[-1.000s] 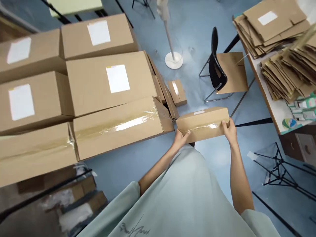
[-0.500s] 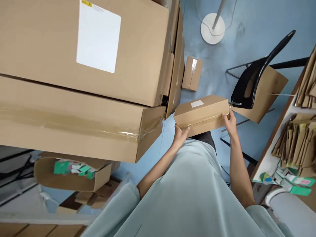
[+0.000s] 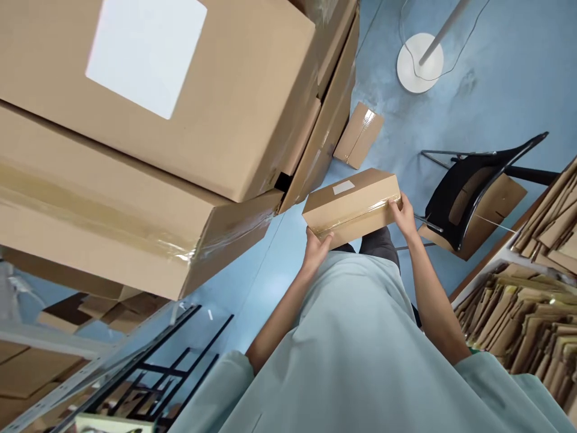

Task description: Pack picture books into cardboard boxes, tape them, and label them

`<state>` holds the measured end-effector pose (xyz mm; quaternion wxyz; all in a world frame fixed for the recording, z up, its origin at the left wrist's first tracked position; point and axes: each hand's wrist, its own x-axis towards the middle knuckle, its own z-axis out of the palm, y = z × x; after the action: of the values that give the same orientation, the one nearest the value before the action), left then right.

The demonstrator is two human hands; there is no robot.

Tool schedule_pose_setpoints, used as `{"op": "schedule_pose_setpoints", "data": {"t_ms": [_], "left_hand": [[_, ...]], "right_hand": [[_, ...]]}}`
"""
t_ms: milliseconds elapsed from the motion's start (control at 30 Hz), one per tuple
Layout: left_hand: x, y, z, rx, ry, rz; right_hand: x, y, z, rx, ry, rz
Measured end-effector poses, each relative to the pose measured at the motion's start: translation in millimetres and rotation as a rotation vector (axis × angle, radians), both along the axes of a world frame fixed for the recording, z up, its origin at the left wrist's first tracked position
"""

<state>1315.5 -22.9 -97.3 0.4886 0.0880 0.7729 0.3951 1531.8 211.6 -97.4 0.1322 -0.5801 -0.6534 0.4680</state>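
Between both hands I hold a taped cardboard box (image 3: 351, 207) in front of my body, slightly tilted. It is brown, with a small white label on one face and clear tape along another. My left hand (image 3: 316, 248) grips its near left corner, thumb on the taped side. My right hand (image 3: 404, 213) grips the right end, thumb also on the taped side. The fingers beneath the box are partly hidden.
Large stacked cartons (image 3: 252, 120) rise at the left. A smaller taped box (image 3: 359, 135) lies on the blue floor beside them. A black chair (image 3: 464, 192), a white stand base (image 3: 419, 63) and shelved flat cardboard (image 3: 532, 319) are at the right. A metal rack (image 3: 90, 373) stands lower left.
The view has turned, so the chair and stand base sit lower and the metal rack shows more. Both hands still hold the box, now a little further left in view.
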Motion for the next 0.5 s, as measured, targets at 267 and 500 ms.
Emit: {"op": "schedule_pose_setpoints", "data": {"t_ms": [267, 500], "left_hand": [[27.8, 49.2, -77.9, -0.163, -0.056, 0.184], [37.6, 50.8, -195.2, -0.382, -0.122, 0.411]], "right_hand": [[23.7, 57.9, -78.5, -0.095, -0.028, 0.106], [6.2, 91.2, -204.5, -0.189, -0.168, 0.372]]}}
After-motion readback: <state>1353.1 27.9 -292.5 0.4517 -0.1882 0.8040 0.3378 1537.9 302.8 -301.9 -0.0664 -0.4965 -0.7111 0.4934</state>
